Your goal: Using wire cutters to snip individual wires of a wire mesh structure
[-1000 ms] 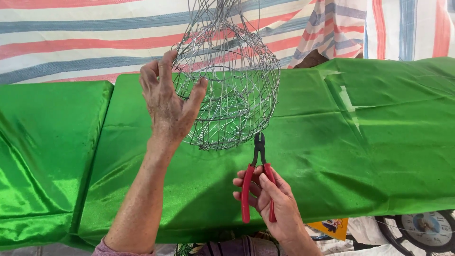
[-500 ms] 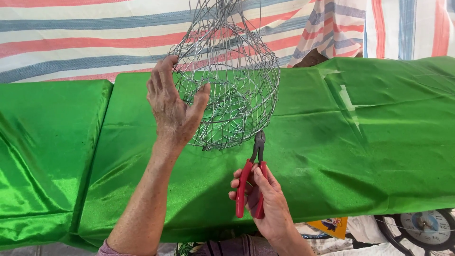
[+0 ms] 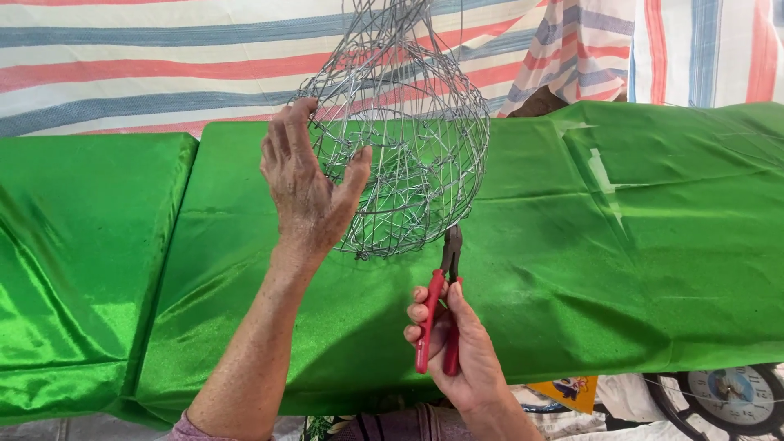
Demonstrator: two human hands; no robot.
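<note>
Left hand cupped against the side of a wire basket, fingers spread over the mesh and thumb hooked round the front, so it grips and steadies the basket. The basket is a rounded cage of thin grey wire, held up in the air above the green cloth on the worktop, its top running out of the picture.

Right hand clenched round the red handles of a pair of pliers. Handles squeezed close together, nose pointing up, tip touching or just short of the basket's lower right rim; can't tell if it has a wire pinched.

Step in hand, as I read it: working a wire end at the bottom rim with the pliers while the other hand braces the cage. A next move would call for a firm hold on the mesh so the thin wire doesn't flex away from the tip.

Count: one basket, one pair of pliers, two hands, two green-covered sections side by side. Striped tarp behind. Clock face at the bottom right.
</note>
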